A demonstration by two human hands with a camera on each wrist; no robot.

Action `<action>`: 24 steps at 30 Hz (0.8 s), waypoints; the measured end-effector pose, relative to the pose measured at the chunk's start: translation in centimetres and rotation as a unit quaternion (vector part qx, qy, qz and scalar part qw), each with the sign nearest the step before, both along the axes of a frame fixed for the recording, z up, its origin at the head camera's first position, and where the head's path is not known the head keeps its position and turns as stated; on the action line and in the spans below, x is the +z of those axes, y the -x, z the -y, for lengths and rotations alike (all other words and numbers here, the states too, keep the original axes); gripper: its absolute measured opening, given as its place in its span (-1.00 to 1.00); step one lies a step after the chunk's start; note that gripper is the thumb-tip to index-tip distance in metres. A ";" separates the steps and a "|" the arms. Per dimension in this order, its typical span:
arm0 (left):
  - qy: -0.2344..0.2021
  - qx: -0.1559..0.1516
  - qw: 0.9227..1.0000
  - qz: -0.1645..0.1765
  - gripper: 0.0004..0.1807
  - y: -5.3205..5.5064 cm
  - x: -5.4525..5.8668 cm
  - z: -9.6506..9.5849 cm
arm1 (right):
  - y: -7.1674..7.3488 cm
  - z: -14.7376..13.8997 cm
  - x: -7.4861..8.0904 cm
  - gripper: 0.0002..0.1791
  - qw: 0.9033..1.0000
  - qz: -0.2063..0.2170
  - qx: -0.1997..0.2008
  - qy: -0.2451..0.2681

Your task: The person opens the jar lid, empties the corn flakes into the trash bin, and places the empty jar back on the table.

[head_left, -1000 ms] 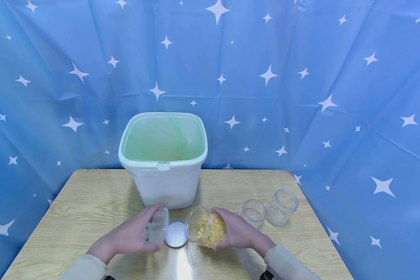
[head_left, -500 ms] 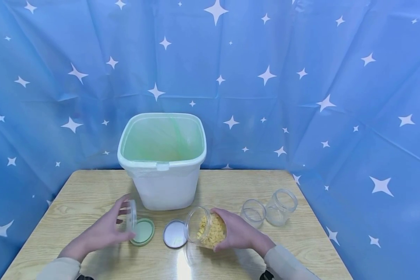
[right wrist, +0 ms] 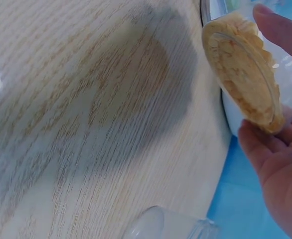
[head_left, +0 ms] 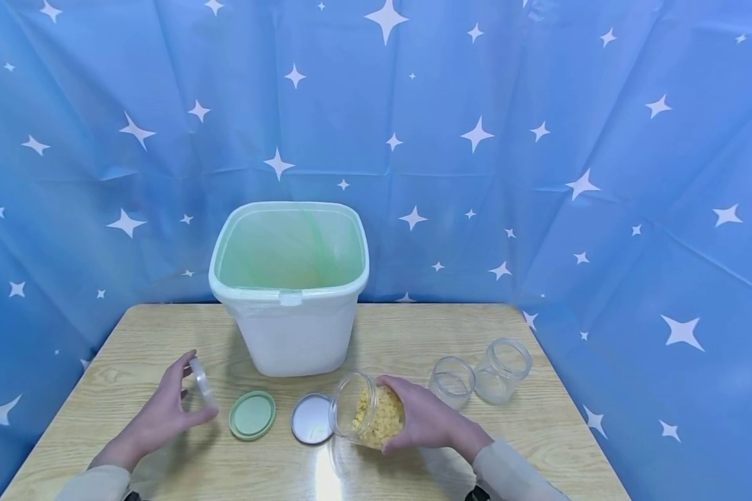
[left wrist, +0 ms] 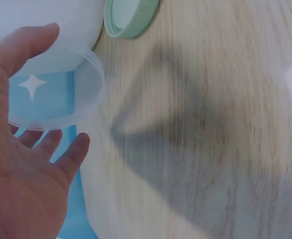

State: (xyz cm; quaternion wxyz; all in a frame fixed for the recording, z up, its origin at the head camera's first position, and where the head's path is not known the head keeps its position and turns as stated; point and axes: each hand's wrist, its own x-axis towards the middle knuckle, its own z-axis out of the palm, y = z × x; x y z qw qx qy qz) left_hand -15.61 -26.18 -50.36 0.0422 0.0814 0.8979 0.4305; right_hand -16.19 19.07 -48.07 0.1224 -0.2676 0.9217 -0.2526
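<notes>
In the head view my left hand (head_left: 157,421) pinches a clear, shallow plastic lid (head_left: 202,383) by its edge, standing on its side above the left of the table. The left wrist view shows the same round see-through lid (left wrist: 92,79) between thumb and fingers. My right hand (head_left: 423,417) grips a clear jar (head_left: 376,416), tipped with its uncovered mouth towards the left. Yellow crumbly pieces (right wrist: 243,74) lie in the jar's bottom part. A green-rimmed lid (head_left: 253,415) and a silvery round lid (head_left: 312,419) lie flat between the hands.
A tall white bin (head_left: 297,337) with a greenish liner stands at the back of the wooden table (head_left: 413,341). Two clear jars (head_left: 452,383) (head_left: 501,372) stand at the right, behind my right hand. A blue star-patterned curtain (head_left: 570,139) surrounds the table.
My left hand has moved left with the clear lid, away from the jar, and the green-rimmed lid now shows fully. The right hand and its jar have stayed in place.
</notes>
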 end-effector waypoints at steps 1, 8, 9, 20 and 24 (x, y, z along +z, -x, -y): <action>-0.003 0.002 1.000 0.000 0.23 0.0 -0.1 0.1 | 0.0 0.0 0.0 0.22 1.000 0.001 0.000 0.000; -0.037 0.017 0.999 0.036 0.24 0.2 -0.8 0.3 | 0.0 0.0 -0.2 0.23 1.000 -0.002 0.003 0.000; -0.048 0.017 0.998 0.046 0.24 0.3 -0.9 0.4 | 0.0 0.0 -0.2 0.23 1.000 -0.002 0.003 0.001; -0.058 0.035 0.994 0.086 0.29 0.4 -2.4 1.4 | 0.0 -0.2 -0.3 0.23 1.000 0.005 -0.009 -0.002; -0.017 0.042 0.996 0.079 0.30 0.1 -2.9 1.8 | 0.0 -0.2 -0.5 0.23 1.000 0.008 -0.010 -0.002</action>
